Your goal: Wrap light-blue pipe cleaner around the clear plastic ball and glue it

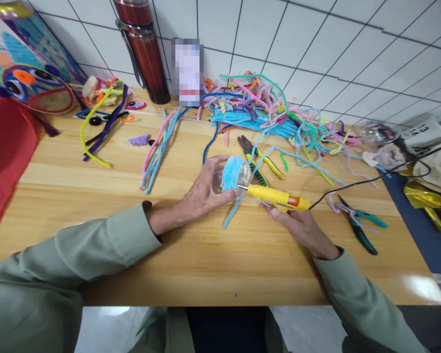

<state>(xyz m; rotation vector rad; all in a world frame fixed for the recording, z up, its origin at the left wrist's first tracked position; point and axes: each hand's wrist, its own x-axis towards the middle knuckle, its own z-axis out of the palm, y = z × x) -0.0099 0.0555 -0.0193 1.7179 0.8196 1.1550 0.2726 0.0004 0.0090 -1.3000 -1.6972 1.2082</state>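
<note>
My left hand (205,189) is wrapped round a clear plastic container (216,182) with a band of blue pipe cleaner (232,172) around it. In my right hand (297,226) is a yellow glue gun (270,194), its metal nozzle at the container's right side, by the edge of the blue band. Loose ends of blue pipe cleaner (231,214) stick out from the container, one toward the table's front and others toward the back. Just behind the container lie yellow-handled pliers (267,166), partly covered by a blue strand.
Tangled pipe cleaners (257,108) line the wall, beside a propped phone (187,73) and a red thermos (141,54). Green-handled pliers (360,225) lie at right under the glue gun's black cord (353,184). A decorated face piece (36,88) stands at left near red material (7,162).
</note>
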